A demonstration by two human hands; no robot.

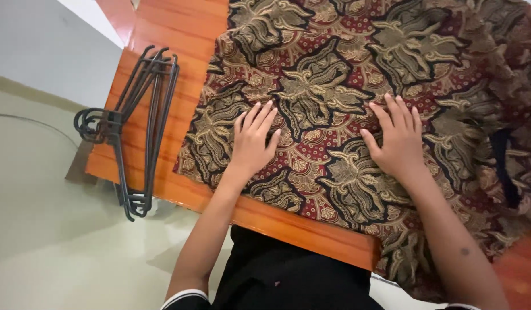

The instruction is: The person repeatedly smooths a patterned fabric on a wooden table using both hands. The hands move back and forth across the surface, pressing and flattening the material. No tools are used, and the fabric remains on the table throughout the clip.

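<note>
A patterned cloth [346, 63] in dark red, black and gold lies spread over an orange wooden table [179, 34]. My left hand [253, 140] rests flat on the cloth near its left edge, fingers apart. My right hand [398, 140] lies flat on the cloth further right, fingers apart and pointing away from me. Neither hand grips anything. The cloth's right side is bunched and hangs over the table's near edge.
A stack of dark wire clothes hangers [136, 123] lies on the table's left end, hooks reaching past the edge. A pale floor [41, 229] shows to the left and below. My dark clothing [277, 270] is against the table's front edge.
</note>
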